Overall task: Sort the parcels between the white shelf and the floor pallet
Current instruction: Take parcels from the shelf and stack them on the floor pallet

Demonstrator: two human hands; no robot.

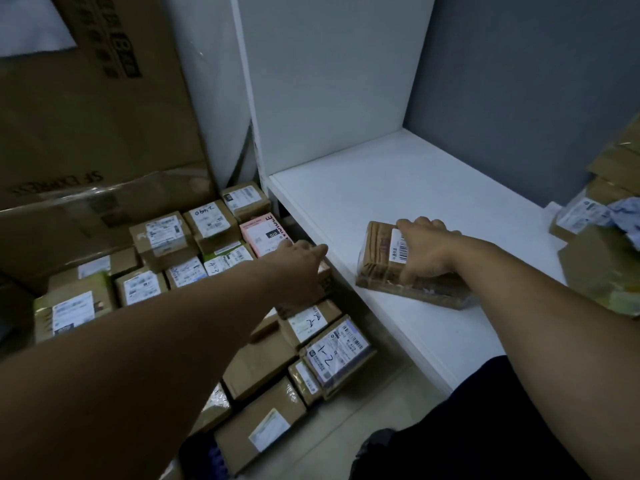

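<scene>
Gripping a taped parcel (377,252) from above, the right hand (427,252) has its fingers curled over the far edge and its thumb on the near side, beside the barcode label. The parcel lies flat on the white shelf (398,181), near the front edge, well apart from the stacked parcels (602,244) at the shelf's right end.

The left hand (301,268) reaches down just in front of that edge onto a brown box (327,280) in the floor pile. Its back faces the camera and its fingers are hidden, so I cannot tell whether it grips the box or only rests on it.

Around that box the floor parcels sit packed tight: a pink parcel (263,233) just behind it, a parcel marked 1-2 (337,355) nearer the person, and a large carton (86,98) standing at the back. The pallet itself is hidden beneath them.

The likeliest trouble is the brown box. It sits close against the shelf's front edge, so lifting it could knock the edge or drag its neighbours askew. The taped parcel's glossy wrap may also slip in a one-handed hold. With each arm working a different pile, a parcel could end up on the wrong side.
</scene>
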